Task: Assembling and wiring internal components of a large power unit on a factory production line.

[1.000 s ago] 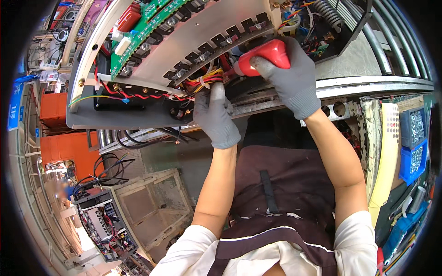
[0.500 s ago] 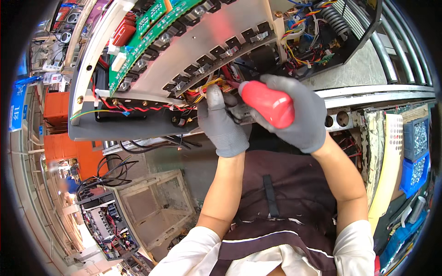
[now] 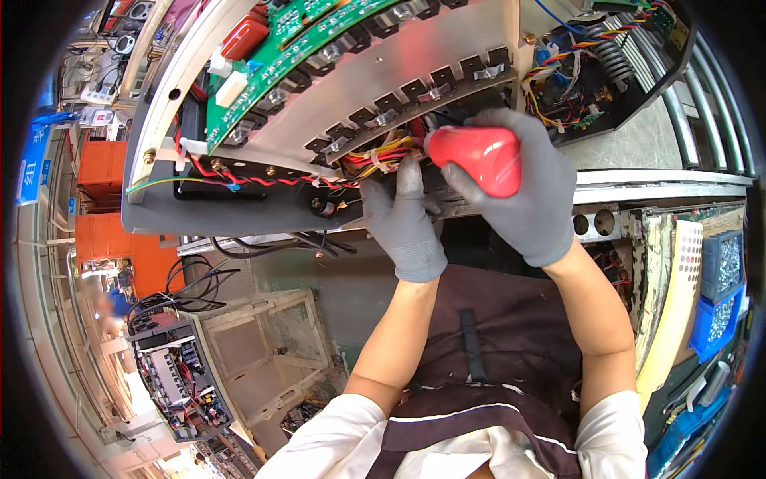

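Note:
A screwdriver with a bulbous red handle (image 3: 483,158) is wrapped in my gloved right hand (image 3: 533,185). Its shaft leads into the open metal chassis, and its tip is hidden there. My gloved left hand (image 3: 405,217) is at the chassis's near edge, fingers apart, one stretched up beside a bundle of yellow and red wires (image 3: 386,155); some fingertips are out of sight. Behind the wires, a pale metal heat-sink plate (image 3: 351,86) carries a row of black components (image 3: 388,107). A green circuit board (image 3: 275,76) runs along the plate's far side.
Metal rollers (image 3: 685,120) lie at the far right, past a black housing with a coil spring (image 3: 613,64). Blue bins of small hardware (image 3: 716,319) stand on the right. Black cables (image 3: 279,244) hang below the chassis. Another opened unit (image 3: 179,379) stands lower left.
In the picture the chassis has shifted slightly right. My left hand has moved right and a little toward me, exposing more of the wires. The screwdriver's handle has turned somewhat in my right hand.

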A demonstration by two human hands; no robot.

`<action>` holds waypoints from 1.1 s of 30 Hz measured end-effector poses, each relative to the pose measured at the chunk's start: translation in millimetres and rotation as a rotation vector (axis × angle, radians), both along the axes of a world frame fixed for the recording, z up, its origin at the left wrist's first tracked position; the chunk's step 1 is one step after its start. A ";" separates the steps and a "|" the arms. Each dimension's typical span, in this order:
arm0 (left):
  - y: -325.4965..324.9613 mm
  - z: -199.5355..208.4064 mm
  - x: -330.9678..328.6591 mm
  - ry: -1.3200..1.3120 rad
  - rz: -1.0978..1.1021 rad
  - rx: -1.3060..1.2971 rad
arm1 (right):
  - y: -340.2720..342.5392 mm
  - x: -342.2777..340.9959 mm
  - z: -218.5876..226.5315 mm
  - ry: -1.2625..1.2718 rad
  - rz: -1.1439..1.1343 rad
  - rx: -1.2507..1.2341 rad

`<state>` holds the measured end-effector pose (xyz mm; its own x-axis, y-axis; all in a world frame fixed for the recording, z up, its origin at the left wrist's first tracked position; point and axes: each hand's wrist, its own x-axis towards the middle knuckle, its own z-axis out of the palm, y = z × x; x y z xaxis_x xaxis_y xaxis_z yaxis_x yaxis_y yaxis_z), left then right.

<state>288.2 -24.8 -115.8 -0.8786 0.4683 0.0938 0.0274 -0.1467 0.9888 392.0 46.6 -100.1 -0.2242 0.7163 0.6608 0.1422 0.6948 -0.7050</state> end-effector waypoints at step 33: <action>-29.2 10.1 -43.6 -0.575 -0.058 -0.017 | -13.3 -13.3 -11.7 0.167 -0.136 -0.504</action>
